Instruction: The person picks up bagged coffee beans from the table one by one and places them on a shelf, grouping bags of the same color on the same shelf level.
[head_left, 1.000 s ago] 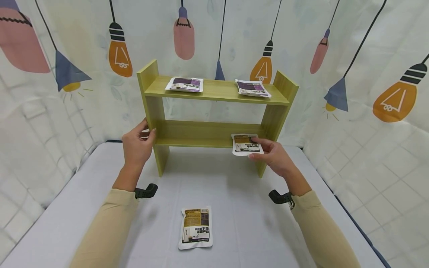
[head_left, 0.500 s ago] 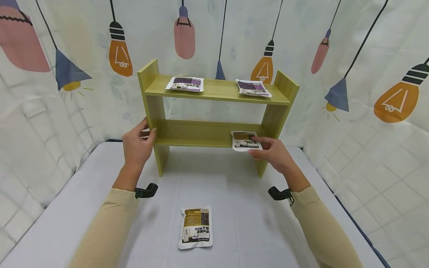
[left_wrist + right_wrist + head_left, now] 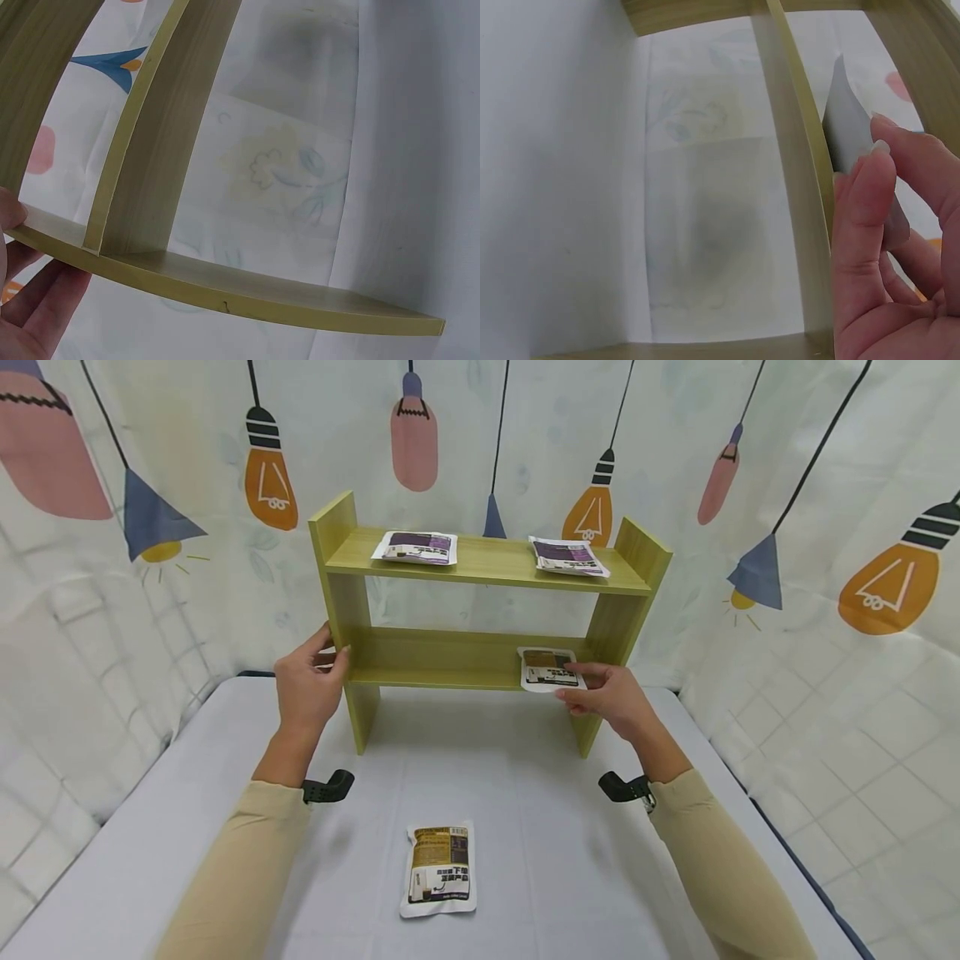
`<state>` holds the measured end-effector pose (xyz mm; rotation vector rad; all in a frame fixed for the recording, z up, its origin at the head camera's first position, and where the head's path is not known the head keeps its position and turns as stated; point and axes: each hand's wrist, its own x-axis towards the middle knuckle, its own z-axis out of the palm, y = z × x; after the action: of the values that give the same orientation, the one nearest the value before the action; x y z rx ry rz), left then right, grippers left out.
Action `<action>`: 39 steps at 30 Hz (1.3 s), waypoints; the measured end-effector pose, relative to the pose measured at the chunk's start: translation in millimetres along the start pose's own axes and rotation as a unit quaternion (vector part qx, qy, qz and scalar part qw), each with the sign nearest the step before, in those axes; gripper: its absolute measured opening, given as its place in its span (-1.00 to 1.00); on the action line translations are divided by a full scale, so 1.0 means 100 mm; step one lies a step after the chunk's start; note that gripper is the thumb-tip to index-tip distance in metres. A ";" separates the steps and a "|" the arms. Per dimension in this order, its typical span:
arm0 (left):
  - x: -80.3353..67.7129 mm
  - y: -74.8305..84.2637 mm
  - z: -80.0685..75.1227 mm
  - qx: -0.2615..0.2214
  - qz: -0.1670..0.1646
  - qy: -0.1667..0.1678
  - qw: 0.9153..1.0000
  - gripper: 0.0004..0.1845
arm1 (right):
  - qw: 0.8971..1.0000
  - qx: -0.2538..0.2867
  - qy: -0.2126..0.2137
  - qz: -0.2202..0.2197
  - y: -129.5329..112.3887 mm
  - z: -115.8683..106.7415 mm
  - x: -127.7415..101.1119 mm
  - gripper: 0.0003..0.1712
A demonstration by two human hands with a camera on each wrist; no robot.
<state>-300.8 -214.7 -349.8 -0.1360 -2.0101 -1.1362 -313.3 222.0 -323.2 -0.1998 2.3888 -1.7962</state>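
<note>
pouch [image 3: 546, 669] in right hand [image 3: 613, 695] farther over lower shelf [image 3: 442, 662]

A pale backdrop [image 3: 322, 443] printed with hanging lamps [image 3: 150, 517] borders a white table [image 3: 555, 868].

Shelf unit [image 3: 435, 670] looks like wood or wood-grain laminate: smooth, low sheen, streaked grain. Pouches [image 3: 439, 870] read as printed plastic film, smooth, slightly glossy; reverse of the pouch by the lower board [image 3: 851, 127] appears smooth, dull. Table cover [image 3: 502, 810]: matt cloth, faint creases. Wall hanging [image 3: 330, 435]: thin, wrinkled, cloth or plastic undetermined. Sleeves [image 3: 232, 860]: matt cloth, lightly creased
</note>
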 end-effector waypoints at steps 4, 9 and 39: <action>0.00 0.00 0.00 -0.002 -0.001 0.001 1.000 -0.51 | 1.000 -0.006 0.008 0.006 -0.01 -0.02 0.01 -0.24; 0.00 0.01 0.00 -0.002 -0.002 0.001 1.000 -0.51 | 0.999 -0.005 0.027 0.017 -0.01 -0.01 0.02 -0.24; 0.00 0.01 0.01 0.001 -0.002 0.001 1.000 -0.52 | 0.994 -0.050 0.094 0.003 -0.03 0.08 0.06 -0.35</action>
<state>-301.1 -213.9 -349.2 -0.1297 -2.0117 -1.1356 -317.3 213.0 -322.8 -0.0353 2.6067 -1.7681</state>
